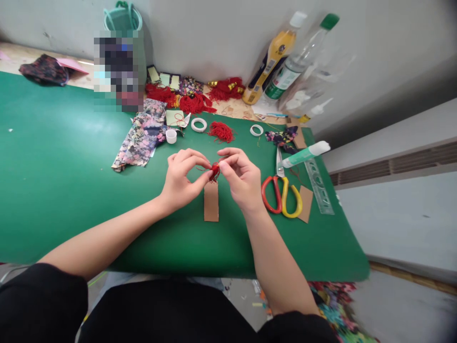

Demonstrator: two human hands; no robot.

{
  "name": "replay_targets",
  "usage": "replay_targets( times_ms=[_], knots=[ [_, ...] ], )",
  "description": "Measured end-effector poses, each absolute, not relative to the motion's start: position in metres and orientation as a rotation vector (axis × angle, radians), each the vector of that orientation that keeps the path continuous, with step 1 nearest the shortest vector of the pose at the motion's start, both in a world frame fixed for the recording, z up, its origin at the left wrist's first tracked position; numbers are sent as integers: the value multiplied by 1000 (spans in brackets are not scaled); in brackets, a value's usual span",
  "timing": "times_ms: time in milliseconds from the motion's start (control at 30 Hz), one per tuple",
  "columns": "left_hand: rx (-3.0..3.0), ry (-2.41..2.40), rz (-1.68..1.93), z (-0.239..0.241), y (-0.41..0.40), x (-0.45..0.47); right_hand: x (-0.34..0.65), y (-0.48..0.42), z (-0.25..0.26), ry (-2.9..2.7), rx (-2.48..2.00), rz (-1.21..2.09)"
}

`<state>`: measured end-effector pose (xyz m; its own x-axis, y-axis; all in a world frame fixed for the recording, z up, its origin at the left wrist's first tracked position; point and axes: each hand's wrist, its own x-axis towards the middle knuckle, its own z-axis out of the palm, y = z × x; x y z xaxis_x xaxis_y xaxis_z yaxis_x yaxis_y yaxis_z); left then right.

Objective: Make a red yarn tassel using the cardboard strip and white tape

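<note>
A small red tassel [214, 171] is pinched between my two hands above the green table mat. My left hand [184, 174] grips it from the left with thumb and finger, and a thin red thread sticks out on that side. From the right, my right hand [243, 178] has its thumb and forefinger closed at the tassel's top. Just below lies a strip of brown cardboard [211, 204]. Beyond my hands rests a loose bundle of red thread [221, 132]. Scissors [282, 195] with one red and one yellow handle lie to the right.
A glue stick [307, 153], a clear ruler [319, 186] and a cardboard piece [305, 204] are at the right. Floral fabric [144, 133], a white cup [171, 136] and tape rolls [199, 125] lie farther back. Bottles [269, 66] stand against the wall.
</note>
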<state>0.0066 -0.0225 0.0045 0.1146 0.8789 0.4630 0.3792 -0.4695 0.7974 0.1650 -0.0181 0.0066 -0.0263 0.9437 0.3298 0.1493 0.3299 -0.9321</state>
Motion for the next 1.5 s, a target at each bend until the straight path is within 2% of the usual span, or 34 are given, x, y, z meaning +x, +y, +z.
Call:
replay_targets(
  times_ms=[167,367,900,1133,1500],
  knots=[
    [1656,946,1443,0,-18,3,166,-18,5,-1485,-1061,900],
    [1280,716,1264,3,-16,5,168,-16,3,-1457,-1063,956],
    [960,596,977,0,-11,8,165,-13,-1,-1352,-1131,1126],
    [1077,605,961,-2,-11,10,162,-14,0,-1337,-1071,1119],
    [1345,725,1173,-5,-18,13,152,-20,-2,-1290,-1042,1132]
  ],
)
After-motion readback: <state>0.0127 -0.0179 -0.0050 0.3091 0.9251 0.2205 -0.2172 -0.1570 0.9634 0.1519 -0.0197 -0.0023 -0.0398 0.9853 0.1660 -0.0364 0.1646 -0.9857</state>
